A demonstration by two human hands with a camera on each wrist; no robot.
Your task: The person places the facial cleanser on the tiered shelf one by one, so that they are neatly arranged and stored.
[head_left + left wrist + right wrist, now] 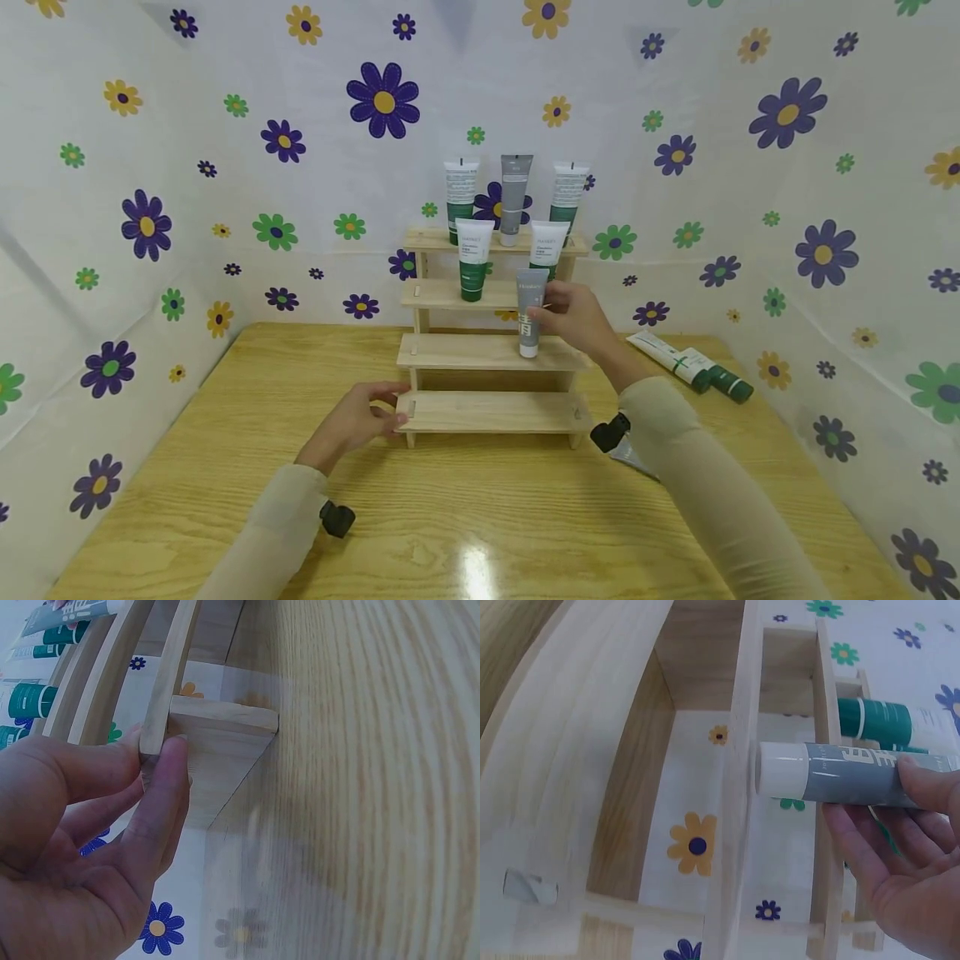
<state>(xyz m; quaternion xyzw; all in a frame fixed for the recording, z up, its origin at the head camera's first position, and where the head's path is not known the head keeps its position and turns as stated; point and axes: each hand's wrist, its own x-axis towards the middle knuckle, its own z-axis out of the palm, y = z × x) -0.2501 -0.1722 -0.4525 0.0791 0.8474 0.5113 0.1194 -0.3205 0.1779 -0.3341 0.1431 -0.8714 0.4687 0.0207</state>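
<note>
My right hand point(573, 317) grips a grey squeeze tube point(530, 312) upright, white cap down, at the third tier of a wooden stepped shelf point(495, 412). In the right wrist view the tube's cap point(781, 770) is right by a board; whether it touches, I cannot tell. My left hand point(365, 419) pinches the left end of the lowest board point(161, 712) between thumb and fingers. Two white-and-green tubes, one on the left point(473, 258) and one on the right point(549, 242), stand on the second tier. The right one is partly hidden behind the grey tube.
On the top tier stand a grey tube point(514, 200) and white-and-green tubes point(461, 200) on either side. More white-and-green tubes point(678, 364) lie on the table point(315, 354) at right. Another tube point(632, 457) is partly hidden under my right forearm. Flower-patterned cloth point(480, 100) surrounds the table.
</note>
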